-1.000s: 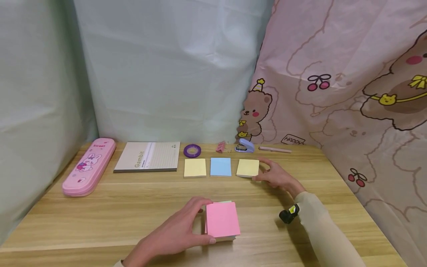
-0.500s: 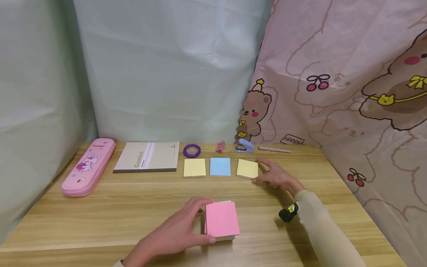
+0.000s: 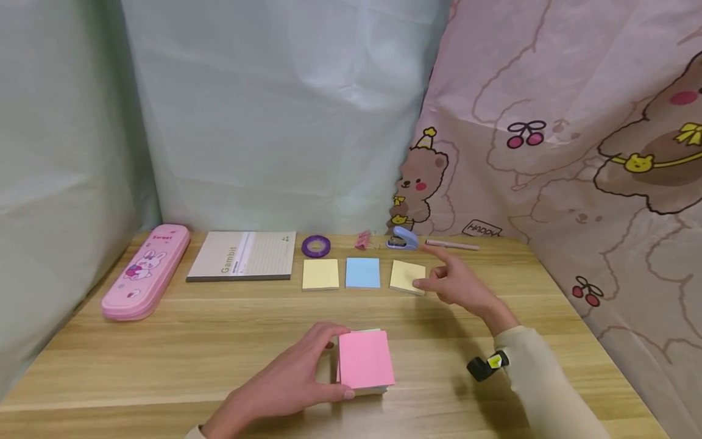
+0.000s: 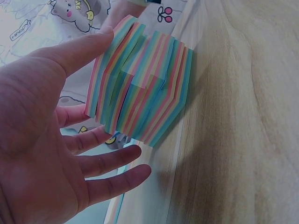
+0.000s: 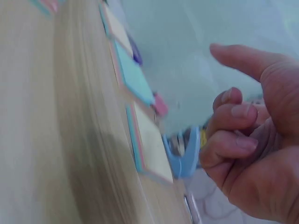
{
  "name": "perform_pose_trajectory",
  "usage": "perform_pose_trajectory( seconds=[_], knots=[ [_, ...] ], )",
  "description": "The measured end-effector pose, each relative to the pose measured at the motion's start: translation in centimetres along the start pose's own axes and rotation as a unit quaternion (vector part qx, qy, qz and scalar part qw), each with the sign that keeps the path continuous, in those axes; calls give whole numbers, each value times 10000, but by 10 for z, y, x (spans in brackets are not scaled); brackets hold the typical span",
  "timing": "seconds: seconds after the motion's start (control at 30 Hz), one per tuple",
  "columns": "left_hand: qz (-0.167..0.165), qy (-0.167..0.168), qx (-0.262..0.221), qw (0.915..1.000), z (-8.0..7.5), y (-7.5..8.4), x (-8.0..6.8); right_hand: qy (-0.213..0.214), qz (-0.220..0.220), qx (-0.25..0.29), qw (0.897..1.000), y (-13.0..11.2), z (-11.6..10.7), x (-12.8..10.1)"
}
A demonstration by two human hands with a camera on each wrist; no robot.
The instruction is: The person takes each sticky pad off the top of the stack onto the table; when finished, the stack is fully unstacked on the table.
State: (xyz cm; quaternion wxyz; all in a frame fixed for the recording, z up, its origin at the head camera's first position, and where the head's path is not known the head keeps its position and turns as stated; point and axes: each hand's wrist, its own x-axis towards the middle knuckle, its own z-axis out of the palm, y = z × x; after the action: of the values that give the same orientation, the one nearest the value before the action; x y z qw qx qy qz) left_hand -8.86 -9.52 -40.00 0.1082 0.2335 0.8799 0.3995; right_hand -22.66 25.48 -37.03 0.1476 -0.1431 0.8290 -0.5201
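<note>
My left hand [image 3: 290,378] holds the side of a tall stack of sticky notes [image 3: 366,360], pink on top, thumb at the near edge and index finger at the far edge. In the left wrist view the stack's sides [image 4: 140,84] show uneven coloured layers. My right hand [image 3: 466,286] hovers by the right yellow sticky-note pad [image 3: 404,274], its thumb overlapping the pad in the head view. The right wrist view shows that hand [image 5: 261,140] holding nothing, several fingers loosely bent, apart from the pad [image 5: 152,144]. A blue pad [image 3: 362,272] and another yellow pad [image 3: 320,274] lie alongside.
Along the back of the table [image 3: 219,329] lie a pink pencil case [image 3: 147,274], a notebook [image 3: 241,256], purple tape [image 3: 316,246], a pink binder clip [image 3: 363,239], a lilac stapler [image 3: 403,238] and a pen [image 3: 452,245]. Curtains hang behind.
My right hand has turned the right yellow pad slightly clockwise, then let go and lifted off it. My left hand and the tall stack have stayed put.
</note>
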Motion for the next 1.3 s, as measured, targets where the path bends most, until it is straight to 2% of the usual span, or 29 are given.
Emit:
perform_pose_trajectory(
  seconds=[0.2, 0.43, 0.63, 0.73, 0.83, 0.97, 1.3],
  knots=[
    [-5, -44, -5, 10000, 0, 0, 2, -437, -621, 416, 9962, -10, 24, -28],
    [27, -8, 32, 10000, 0, 0, 2, -1220, -1077, 707, 9841, -2, 54, -52],
    [75, 17, 9, 10000, 0, -1, 2, -1748, -1292, 689, 9737, 4, 74, -60],
    [58, 1, -26, 10000, 0, -1, 3, -1909, -1217, 759, 9711, 8, 82, -63],
    [31, -13, -46, 10000, 1, -1, 3, -1992, -1016, 830, 9711, 10, 87, -66],
    [74, 16, -14, 10000, 1, -1, 3, -1980, -897, 630, 9741, 10, 91, -68],
    [-11, 16, 47, 10000, 0, 0, 2, -1627, -1027, 154, 9812, 8, 98, -72]
  ],
)
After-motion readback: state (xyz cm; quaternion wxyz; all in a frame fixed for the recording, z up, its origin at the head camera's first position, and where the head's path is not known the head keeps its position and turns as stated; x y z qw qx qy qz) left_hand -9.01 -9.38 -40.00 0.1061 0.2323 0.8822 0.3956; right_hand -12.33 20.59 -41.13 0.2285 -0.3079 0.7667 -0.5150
